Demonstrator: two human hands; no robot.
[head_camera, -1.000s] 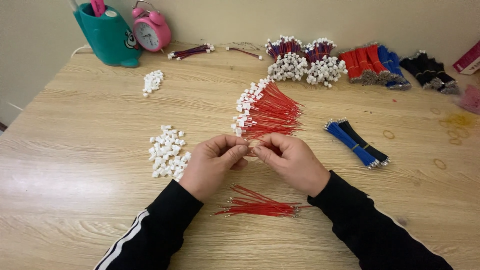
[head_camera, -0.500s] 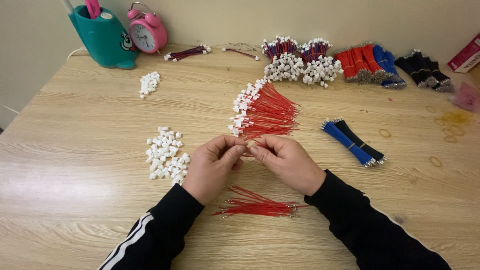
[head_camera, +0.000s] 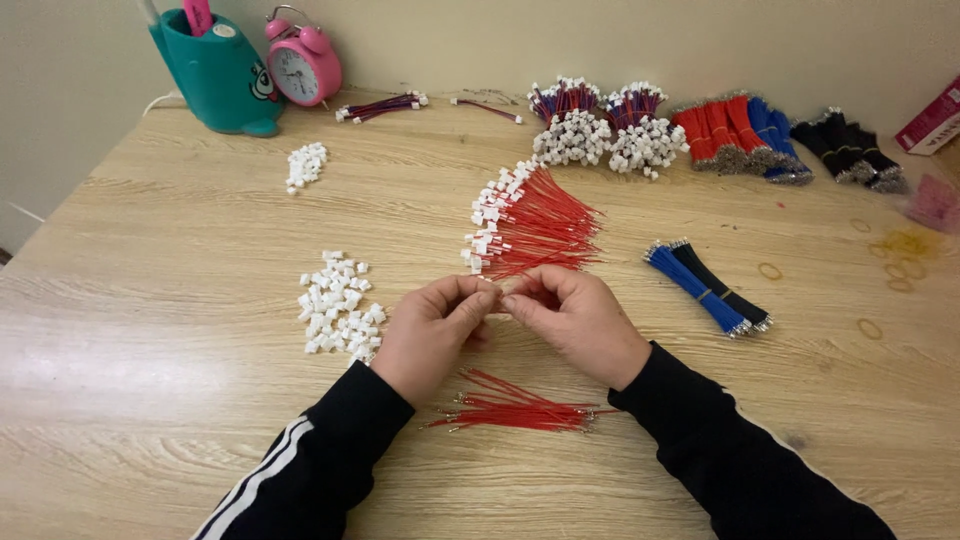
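My left hand (head_camera: 432, 330) and my right hand (head_camera: 578, 318) meet fingertip to fingertip above the wooden table (head_camera: 160, 360). Between the pinched fingers is a small piece; a bit of red wire shows there, the rest is hidden. Just beyond the fingers lies a fan of red wires with white connectors (head_camera: 525, 222). A loose bunch of bare red wires (head_camera: 515, 408) lies under my wrists. A pile of white connector housings (head_camera: 338, 305) sits left of my left hand.
A blue and black wire bundle (head_camera: 710, 286) lies to the right. At the back are a smaller white housing pile (head_camera: 305, 165), bundles with white connectors (head_camera: 600, 125), red, blue and black bundles (head_camera: 770, 135), a teal holder (head_camera: 210, 65) and a pink alarm clock (head_camera: 302, 58).
Both hands stay pinched together at the same spot with only slight finger motion. The view shifted a little.
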